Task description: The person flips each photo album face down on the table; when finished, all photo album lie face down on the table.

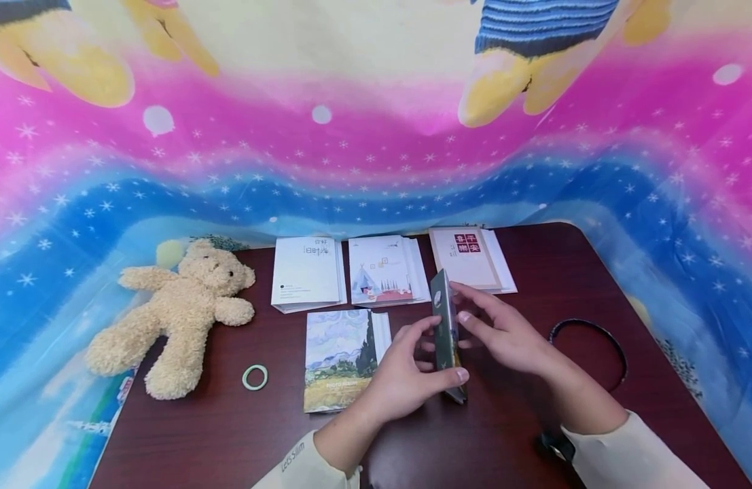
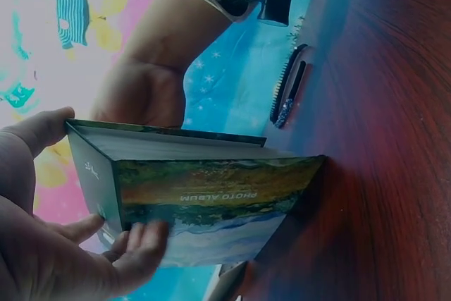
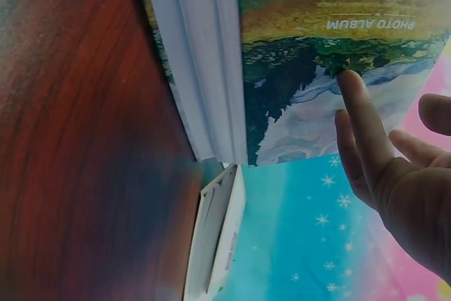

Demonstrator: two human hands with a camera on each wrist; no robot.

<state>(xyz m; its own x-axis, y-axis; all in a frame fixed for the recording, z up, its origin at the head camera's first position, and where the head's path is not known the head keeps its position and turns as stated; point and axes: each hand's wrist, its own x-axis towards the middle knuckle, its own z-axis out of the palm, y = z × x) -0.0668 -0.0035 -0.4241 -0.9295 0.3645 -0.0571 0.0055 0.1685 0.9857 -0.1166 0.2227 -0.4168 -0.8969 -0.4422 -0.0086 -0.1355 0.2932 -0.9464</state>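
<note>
A photo album [image 1: 444,339] with a painted landscape cover stands on edge on the table, its dark green spine facing up. My left hand [image 1: 406,370] grips it around the spine, the thumb at the near end and the fingers along the left cover. In the left wrist view the covers of the album [image 2: 211,195] spread apart over white pages. My right hand [image 1: 510,329] is at the other cover, fingers extended; in the right wrist view a fingertip [image 3: 352,82] touches the painted cover. A matching photo album [image 1: 339,360] lies flat left of the hands.
Three pale albums lie in a back row: a white one [image 1: 305,272], one with a tent picture [image 1: 382,272] and one with red characters [image 1: 467,255]. A teddy bear [image 1: 183,312] and a green ring [image 1: 255,377] lie left, a dark headband [image 1: 614,343] right.
</note>
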